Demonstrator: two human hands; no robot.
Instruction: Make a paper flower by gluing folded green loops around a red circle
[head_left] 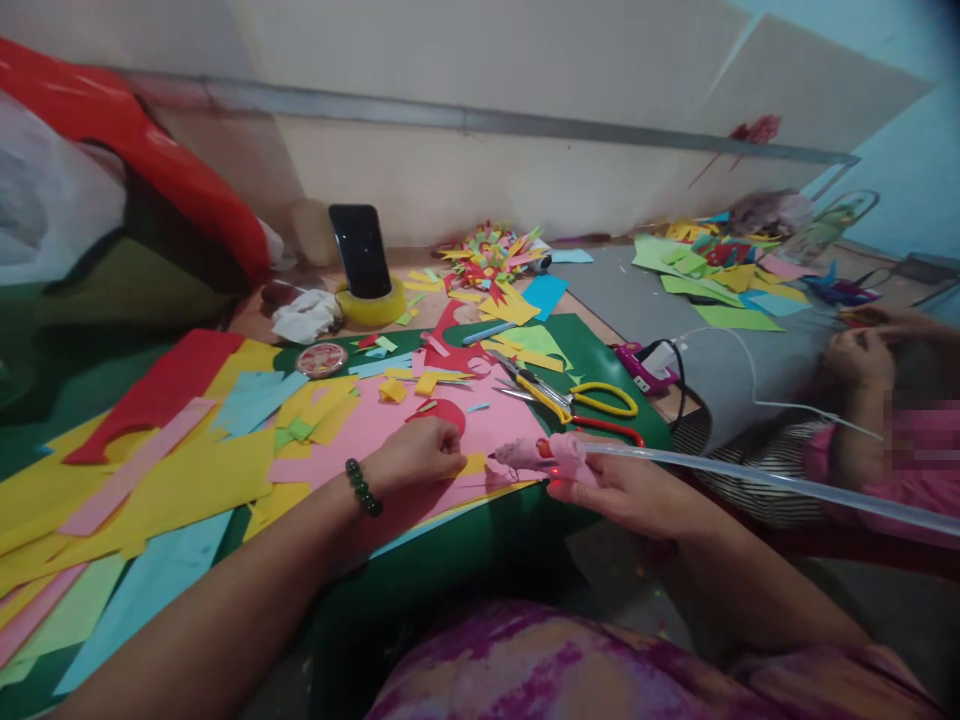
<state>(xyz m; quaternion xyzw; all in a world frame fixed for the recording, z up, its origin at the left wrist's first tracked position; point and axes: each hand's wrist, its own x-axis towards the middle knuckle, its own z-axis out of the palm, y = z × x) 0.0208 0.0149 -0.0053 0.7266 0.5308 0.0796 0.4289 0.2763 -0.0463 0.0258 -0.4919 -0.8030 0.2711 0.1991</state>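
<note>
My right hand is wrapped round a pink hot glue gun, from whose back a long clear glue stick runs out to the right. The gun's dark nozzle points left at a small piece of yellow paper. Closed in a pinch, my left hand has its fingertips at the near edge of that yellow piece. Beneath both lies a sheet of pink paper, and a red paper piece shows just behind my left fingers. Yellow-handled scissors and a yellow cutter knife lie beyond the gun.
Coloured paper strips cover the left side. A phone leans upright in a yellow tape roll; a round tin sits nearer. Behind are a bundle of paper strips and a purple device. Another person's hands are at right.
</note>
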